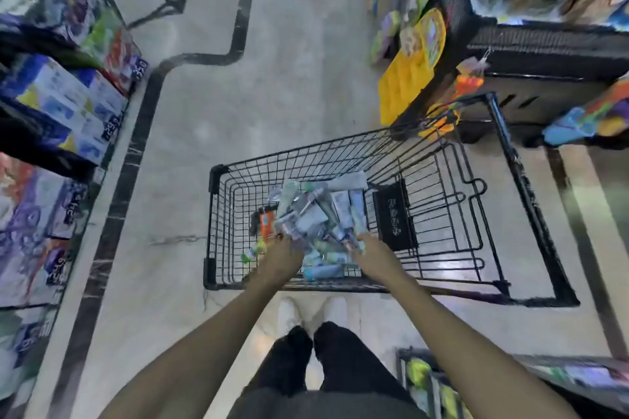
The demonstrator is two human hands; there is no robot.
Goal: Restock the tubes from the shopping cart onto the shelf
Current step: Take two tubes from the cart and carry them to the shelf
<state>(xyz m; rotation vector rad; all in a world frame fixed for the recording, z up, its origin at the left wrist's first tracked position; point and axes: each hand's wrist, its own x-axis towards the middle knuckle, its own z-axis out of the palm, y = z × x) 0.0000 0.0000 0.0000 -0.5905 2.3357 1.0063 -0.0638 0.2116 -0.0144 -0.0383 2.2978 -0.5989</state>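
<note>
1. Dark trousers (326,367) and pale shoes (311,311) fill the bottom centre, standing on the pale stone floor with black inlaid lines (190,133).
2. Both bare forearms reach forward from the lower corners into the black wire shopping cart (218,224), which stands just ahead of the shoes.
3. Inside the cart's basket lies a loose heap of tubes (313,214), mostly pale blue, grey and white, with one orange tube (266,223) at the heap's left edge and a few green-capped ones lower down.
4. The left hand (284,250) sits at the near-left side of the heap, fingers curled down among the tubes and touching them; motion blur hides which tube, if any, it holds.
5. The right hand (369,248) is at the near-right side of the heap, fingers closed around the ends of a small bunch of pale tubes.
6. The heap lies between and just beyond the two hands, which are a little apart.
7. To the right of the basket the cart's folded black child-seat flap (394,218) is well clear of the tubes.
8. Shelves with blue and white boxes and price tags (64,105) run down the left side; a dark shelf unit with colourful hanging goods (531,48) stands at the upper right, touching the cart's far corner.
</note>
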